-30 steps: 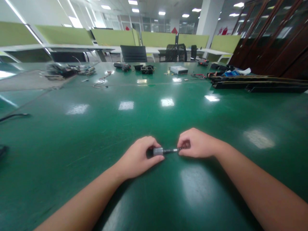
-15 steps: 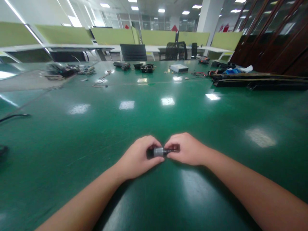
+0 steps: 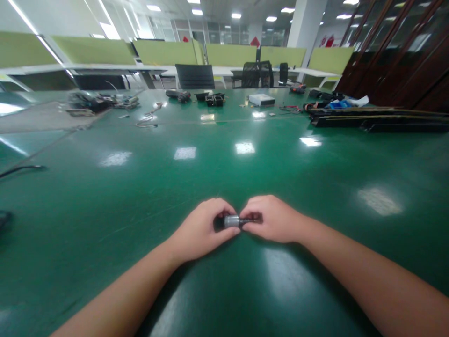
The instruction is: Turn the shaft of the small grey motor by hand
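A small dark cylinder with a silver-grey band [image 3: 231, 221] lies sideways between my two hands, low over the green table. My left hand [image 3: 206, 229] is closed around its thicker black end, thumb below and fingers above. On the other side, the fingertips of my right hand [image 3: 268, 217] pinch the narrow dark end that points right. Fingers hide part of that end, and I cannot make out exactly what kind of thing it is.
The green tabletop [image 3: 147, 187] reflects ceiling lights. Toward its far edge are a grey box [image 3: 261, 99], black parts [image 3: 214, 99], a cable [image 3: 147, 120] and long black bars [image 3: 379, 120]. A black cord [image 3: 23, 169] enters from the left.
Almost nothing differs. Both hands keep their hold on the cylinder, with only a very slight shift of the right hand.
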### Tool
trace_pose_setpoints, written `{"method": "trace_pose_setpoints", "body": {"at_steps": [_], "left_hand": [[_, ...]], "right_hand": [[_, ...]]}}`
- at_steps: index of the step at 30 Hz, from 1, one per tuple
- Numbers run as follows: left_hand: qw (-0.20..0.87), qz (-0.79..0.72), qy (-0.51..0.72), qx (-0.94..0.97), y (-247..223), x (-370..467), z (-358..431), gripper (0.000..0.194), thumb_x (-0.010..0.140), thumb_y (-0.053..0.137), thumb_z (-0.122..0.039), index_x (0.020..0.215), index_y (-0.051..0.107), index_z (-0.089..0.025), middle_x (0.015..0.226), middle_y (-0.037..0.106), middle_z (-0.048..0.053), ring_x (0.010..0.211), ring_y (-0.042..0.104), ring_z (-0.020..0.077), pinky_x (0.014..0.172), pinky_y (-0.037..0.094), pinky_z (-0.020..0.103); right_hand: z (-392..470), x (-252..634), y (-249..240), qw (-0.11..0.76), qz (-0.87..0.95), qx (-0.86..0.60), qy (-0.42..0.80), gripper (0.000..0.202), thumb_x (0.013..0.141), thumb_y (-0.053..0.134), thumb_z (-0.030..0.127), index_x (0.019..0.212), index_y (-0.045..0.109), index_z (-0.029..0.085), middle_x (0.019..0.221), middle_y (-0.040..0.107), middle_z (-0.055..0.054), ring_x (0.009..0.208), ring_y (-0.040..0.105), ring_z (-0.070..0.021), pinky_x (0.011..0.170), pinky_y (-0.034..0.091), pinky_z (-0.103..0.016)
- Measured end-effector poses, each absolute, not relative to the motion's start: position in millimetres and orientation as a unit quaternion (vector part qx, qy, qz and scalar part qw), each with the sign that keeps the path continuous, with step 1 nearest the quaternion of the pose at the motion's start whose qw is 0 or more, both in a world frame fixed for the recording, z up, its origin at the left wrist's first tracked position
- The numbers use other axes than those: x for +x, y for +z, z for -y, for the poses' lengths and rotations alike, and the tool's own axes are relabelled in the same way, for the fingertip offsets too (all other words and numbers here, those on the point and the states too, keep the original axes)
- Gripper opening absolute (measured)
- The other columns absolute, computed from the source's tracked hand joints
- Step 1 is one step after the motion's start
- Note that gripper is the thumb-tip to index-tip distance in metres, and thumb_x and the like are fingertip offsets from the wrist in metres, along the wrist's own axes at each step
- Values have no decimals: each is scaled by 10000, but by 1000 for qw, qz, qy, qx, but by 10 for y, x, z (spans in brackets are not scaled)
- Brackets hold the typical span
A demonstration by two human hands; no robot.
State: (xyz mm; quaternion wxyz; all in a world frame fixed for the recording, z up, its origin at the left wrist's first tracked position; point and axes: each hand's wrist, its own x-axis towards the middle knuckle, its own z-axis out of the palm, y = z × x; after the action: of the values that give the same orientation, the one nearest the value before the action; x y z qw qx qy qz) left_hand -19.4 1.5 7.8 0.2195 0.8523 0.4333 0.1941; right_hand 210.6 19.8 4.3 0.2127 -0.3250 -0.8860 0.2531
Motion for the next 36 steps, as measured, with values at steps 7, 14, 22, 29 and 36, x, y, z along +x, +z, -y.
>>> {"method": "trace_pose_setpoints", "body": {"at_steps": [7,14,22,29,36], "left_hand": [[217,-426,192,857,65,-195,-17,222,831,712,-371,970,634,-216,935,658,18,864,604,212,789,448,344],[221,-430,195,853,71,-192,-16,219,848,700,-387,948,623,-208,922,648,13,862,598,209,795,441,343],[220,-431,196,853,81,-185,-6,224,849,706,-388,944,626,-201,919,645,17,865,592,211,795,436,341],[220,-430,196,854,69,-190,-14,227,846,708,-395,940,628,-204,917,649,16,860,592,212,790,436,340],[221,-429,195,854,68,-197,-13,222,849,707,-391,940,626,-207,916,645,13,859,590,208,792,436,341]], "right_hand": [[-194,2111,43,208,897,-316,229,82,831,698,207,903,727,178,814,661,-7,722,552,-122,678,391,-242],[-203,2122,36,206,905,-301,218,104,844,692,229,925,722,172,834,667,-19,755,565,-138,697,399,-253],[-203,2108,35,208,905,-308,208,86,841,699,226,904,720,173,808,657,-14,725,550,-129,664,389,-241],[-206,2124,35,201,908,-310,198,95,840,701,252,902,723,184,800,664,-5,725,554,-130,678,389,-251],[-208,2137,40,186,909,-321,191,121,839,702,291,891,732,187,811,685,-16,758,591,-147,711,406,-270]]}}
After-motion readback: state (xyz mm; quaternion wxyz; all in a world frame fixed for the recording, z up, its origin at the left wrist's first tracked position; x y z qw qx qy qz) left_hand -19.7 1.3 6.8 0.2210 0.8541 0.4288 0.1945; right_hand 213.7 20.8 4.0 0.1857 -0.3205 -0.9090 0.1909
